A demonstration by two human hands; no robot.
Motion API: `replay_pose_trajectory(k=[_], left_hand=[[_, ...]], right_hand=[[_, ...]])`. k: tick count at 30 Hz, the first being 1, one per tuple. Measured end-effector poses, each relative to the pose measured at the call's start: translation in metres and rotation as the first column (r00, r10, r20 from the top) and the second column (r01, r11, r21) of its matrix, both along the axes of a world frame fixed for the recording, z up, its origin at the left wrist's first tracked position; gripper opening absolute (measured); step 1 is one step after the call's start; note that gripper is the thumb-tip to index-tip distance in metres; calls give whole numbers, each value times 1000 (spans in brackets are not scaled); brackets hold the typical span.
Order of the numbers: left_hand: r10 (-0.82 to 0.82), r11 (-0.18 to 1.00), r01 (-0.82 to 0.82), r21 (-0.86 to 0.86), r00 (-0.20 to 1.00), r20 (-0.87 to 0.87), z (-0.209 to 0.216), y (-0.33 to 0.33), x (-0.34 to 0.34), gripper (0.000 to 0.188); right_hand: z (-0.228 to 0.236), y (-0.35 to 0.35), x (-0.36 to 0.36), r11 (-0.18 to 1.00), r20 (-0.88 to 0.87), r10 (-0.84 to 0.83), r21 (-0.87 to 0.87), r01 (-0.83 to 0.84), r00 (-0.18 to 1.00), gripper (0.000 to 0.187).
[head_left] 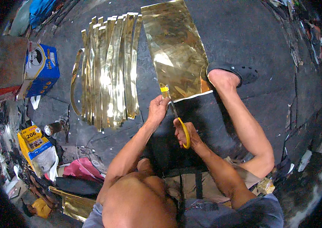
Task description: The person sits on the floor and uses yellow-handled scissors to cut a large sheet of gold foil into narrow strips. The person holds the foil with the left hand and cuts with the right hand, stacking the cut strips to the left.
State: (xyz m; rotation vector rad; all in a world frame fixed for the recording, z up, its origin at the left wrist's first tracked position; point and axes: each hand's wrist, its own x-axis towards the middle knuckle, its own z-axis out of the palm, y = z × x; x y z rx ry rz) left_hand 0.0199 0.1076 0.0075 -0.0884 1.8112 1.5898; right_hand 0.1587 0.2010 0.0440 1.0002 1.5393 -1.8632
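Note:
A large shiny gold sheet [176,53] with pale edges lies on the dark floor ahead of me. My left hand [158,108] pinches its near left corner. In my right hand [188,133] is a pair of scissors [185,131] with yellow handles, my fingers closed round them. Their blades point away from me and meet the sheet's near edge, right beside my left fingers. A small yellow patch shows just beyond those fingers; what it is I cannot tell. To the left, several long narrow gold strips [109,76] lie side by side, one bowed outward.
My foot in a black clog [241,74] rests by the sheet's right edge. At the left stand a blue and white box [41,70] and a yellow, blue and white bag [37,148], with a can [53,128] nearby. More gold sheet [77,207] lies at lower left.

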Motion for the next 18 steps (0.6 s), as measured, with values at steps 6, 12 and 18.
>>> replay_pose_trajectory(k=[6, 12, 18], left_hand=[[32, 999, -27, -42, 992, 123, 13, -14, -9, 16], [1, 999, 0, -40, 1000, 20, 21, -35, -32, 17], [-148, 973, 165, -159, 982, 115, -21, -28, -25, 19]], right_hand=[[4, 0, -23, 999, 48, 50, 9, -50, 998, 81], [18, -31, -50, 997, -2, 74, 21, -74, 997, 80], [1, -26, -29, 989, 52, -1, 150, -7, 999, 78]])
